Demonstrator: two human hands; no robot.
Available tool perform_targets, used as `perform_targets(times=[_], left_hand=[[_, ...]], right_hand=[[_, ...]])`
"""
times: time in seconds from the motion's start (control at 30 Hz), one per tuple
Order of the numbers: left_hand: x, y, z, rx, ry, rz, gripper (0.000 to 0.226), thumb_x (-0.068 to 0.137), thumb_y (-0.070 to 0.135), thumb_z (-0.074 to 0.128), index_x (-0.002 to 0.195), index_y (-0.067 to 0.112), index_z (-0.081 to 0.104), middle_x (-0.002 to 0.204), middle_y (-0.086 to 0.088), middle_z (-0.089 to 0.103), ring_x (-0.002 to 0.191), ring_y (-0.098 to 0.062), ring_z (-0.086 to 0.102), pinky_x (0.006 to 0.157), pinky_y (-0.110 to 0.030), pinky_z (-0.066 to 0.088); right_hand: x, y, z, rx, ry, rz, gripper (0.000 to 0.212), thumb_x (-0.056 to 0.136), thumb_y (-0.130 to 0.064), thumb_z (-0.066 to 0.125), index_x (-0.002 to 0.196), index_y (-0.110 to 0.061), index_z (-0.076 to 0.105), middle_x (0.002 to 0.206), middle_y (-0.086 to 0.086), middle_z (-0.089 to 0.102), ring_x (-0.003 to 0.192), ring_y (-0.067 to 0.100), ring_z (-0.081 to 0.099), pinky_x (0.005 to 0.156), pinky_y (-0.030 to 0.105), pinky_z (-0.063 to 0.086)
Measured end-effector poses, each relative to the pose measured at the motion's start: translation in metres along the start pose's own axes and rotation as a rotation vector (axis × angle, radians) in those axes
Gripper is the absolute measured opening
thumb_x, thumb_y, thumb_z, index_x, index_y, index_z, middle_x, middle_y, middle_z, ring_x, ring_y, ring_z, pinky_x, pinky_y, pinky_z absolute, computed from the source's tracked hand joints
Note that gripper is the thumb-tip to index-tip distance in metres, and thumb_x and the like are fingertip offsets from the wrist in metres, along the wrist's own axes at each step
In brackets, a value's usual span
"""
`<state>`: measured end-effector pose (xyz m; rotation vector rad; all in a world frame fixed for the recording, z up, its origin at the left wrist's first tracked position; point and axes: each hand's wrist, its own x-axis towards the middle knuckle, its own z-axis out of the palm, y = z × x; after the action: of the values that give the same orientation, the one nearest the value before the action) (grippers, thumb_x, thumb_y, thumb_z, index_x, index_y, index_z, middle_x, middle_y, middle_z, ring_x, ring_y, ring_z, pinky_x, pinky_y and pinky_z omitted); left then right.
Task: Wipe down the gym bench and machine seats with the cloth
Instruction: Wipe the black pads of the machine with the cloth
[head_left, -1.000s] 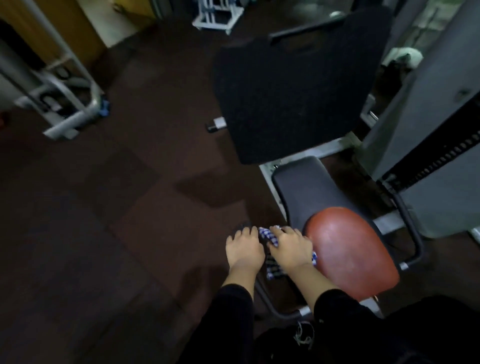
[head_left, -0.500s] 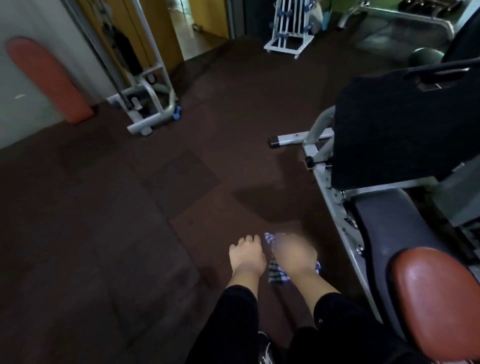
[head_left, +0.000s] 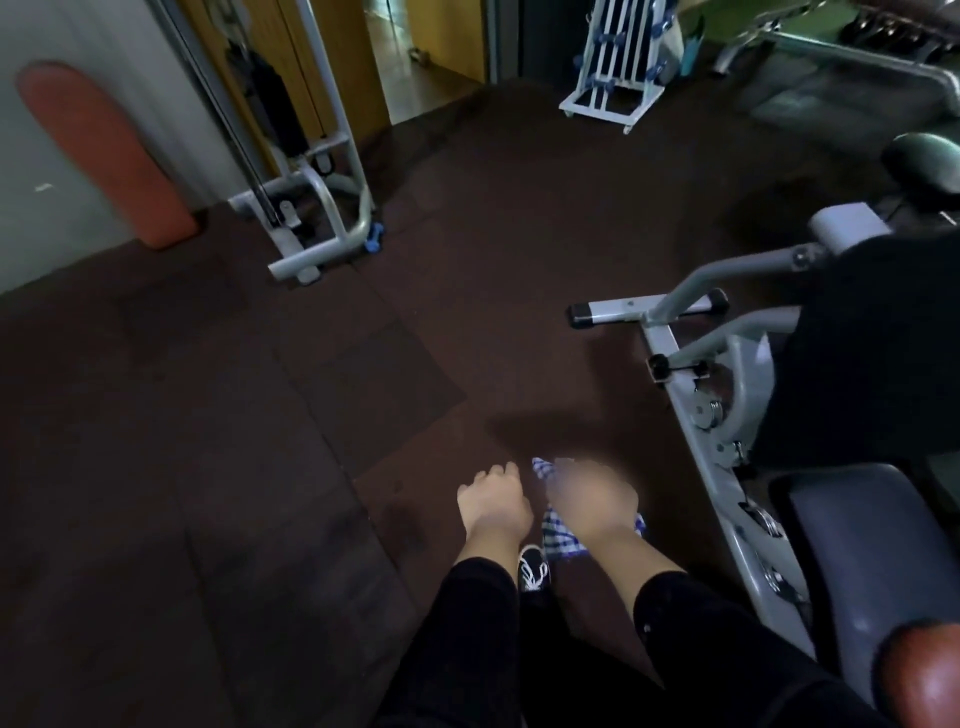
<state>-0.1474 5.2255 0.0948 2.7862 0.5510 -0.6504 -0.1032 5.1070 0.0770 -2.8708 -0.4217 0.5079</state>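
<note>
My right hand (head_left: 592, 501) holds a blue-and-white checked cloth (head_left: 558, 535) in front of me, above the dark floor; the hand is blurred. My left hand (head_left: 493, 501) hangs just left of it with loosely curled fingers and holds nothing that I can see. The machine's dark grey seat (head_left: 857, 561) lies at the lower right, with a red-brown pad (head_left: 924, 675) at its near end and the black back pad (head_left: 872, 353) behind it. Both hands are left of the seat and apart from it.
The grey machine frame (head_left: 691, 395) runs along the floor right of my hands. A cable machine base (head_left: 311, 228) stands at the back left beside a red-brown pad (head_left: 104, 156) on the wall. A white rack (head_left: 618, 67) stands at the back. Dark rubber floor (head_left: 260, 467) spreads to the left.
The view has swung left, away from the seat. Both hands, with the cloth, have come off the seat's edge and now hang over the floor.
</note>
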Motion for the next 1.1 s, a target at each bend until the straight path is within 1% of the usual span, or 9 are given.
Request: perform_targets(times=[0.1,0.33,0.53,0.6,0.67,0.83,1.0,1.1], left_hand=[[0.062,-0.007,-0.034,0.009,0.012,-0.001,0.041,0.096,0.026,0.045,0.136,0.018,0.042,0.134,-0.003,0.052,0.125,-0.023,0.047,0.094,-0.038,0.039],[0.185,-0.027,-0.118,0.003,0.049,-0.014,0.043,0.096,0.025,0.045,0.139,0.019,0.039,0.135,-0.002,0.051,0.127,-0.022,0.046,0.096,-0.037,0.038],[0.292,-0.056,-0.176,0.030,0.018,-0.017,0.044,0.096,0.030,0.046,0.138,0.018,0.040,0.135,-0.002,0.051,0.125,-0.023,0.047,0.096,-0.038,0.040],[0.340,-0.065,-0.198,0.063,-0.003,0.020,0.043,0.097,0.030,0.046,0.137,0.018,0.040,0.134,-0.002,0.051,0.125,-0.023,0.048,0.094,-0.038,0.040],[0.391,-0.073,-0.225,0.101,0.010,0.062,0.043,0.097,0.030,0.045,0.138,0.018,0.040,0.135,-0.003,0.051,0.125,-0.023,0.047,0.093,-0.038,0.040],[0.496,-0.078,-0.299,0.180,0.015,0.154,0.047,0.097,0.028,0.045,0.142,0.016,0.036,0.138,-0.003,0.049,0.127,-0.024,0.045,0.097,-0.039,0.038],[0.582,-0.060,-0.345,0.230,-0.014,0.232,0.046,0.097,0.027,0.045,0.141,0.016,0.036,0.137,-0.004,0.049,0.125,-0.024,0.046,0.095,-0.039,0.039],[0.635,-0.036,-0.367,0.253,-0.016,0.278,0.045,0.097,0.027,0.045,0.140,0.017,0.037,0.135,-0.003,0.050,0.124,-0.024,0.048,0.094,-0.039,0.040]], right_hand=[[0.069,-0.022,-0.016,-0.025,0.002,-0.031,0.042,0.094,-0.045,0.045,0.133,-0.031,0.050,0.123,-0.001,0.058,0.117,0.022,0.051,0.088,0.034,0.044],[0.213,-0.075,-0.061,-0.041,0.020,-0.074,0.042,0.095,-0.045,0.043,0.134,-0.032,0.048,0.124,-0.002,0.058,0.117,0.022,0.051,0.087,0.035,0.045],[0.322,-0.116,-0.082,-0.014,0.019,-0.060,0.042,0.094,-0.044,0.044,0.133,-0.032,0.049,0.125,-0.003,0.058,0.117,0.021,0.051,0.088,0.035,0.044],[0.367,-0.133,-0.087,0.009,0.027,-0.034,0.041,0.094,-0.044,0.045,0.132,-0.032,0.050,0.124,-0.002,0.058,0.117,0.021,0.052,0.087,0.035,0.044],[0.415,-0.150,-0.094,0.021,0.039,0.005,0.040,0.093,-0.042,0.045,0.131,-0.031,0.051,0.123,-0.002,0.058,0.116,0.021,0.052,0.086,0.034,0.045],[0.512,-0.175,-0.125,0.060,0.067,0.139,0.042,0.093,-0.042,0.045,0.134,-0.032,0.048,0.124,-0.003,0.057,0.117,0.020,0.050,0.087,0.034,0.045],[0.589,-0.174,-0.157,0.094,0.101,0.249,0.040,0.094,-0.045,0.044,0.132,-0.033,0.049,0.121,-0.003,0.058,0.116,0.019,0.052,0.082,0.032,0.044],[0.641,-0.161,-0.174,0.118,0.124,0.301,0.035,0.092,-0.045,0.043,0.123,-0.033,0.055,0.111,-0.004,0.061,0.108,0.019,0.056,0.074,0.030,0.045]])
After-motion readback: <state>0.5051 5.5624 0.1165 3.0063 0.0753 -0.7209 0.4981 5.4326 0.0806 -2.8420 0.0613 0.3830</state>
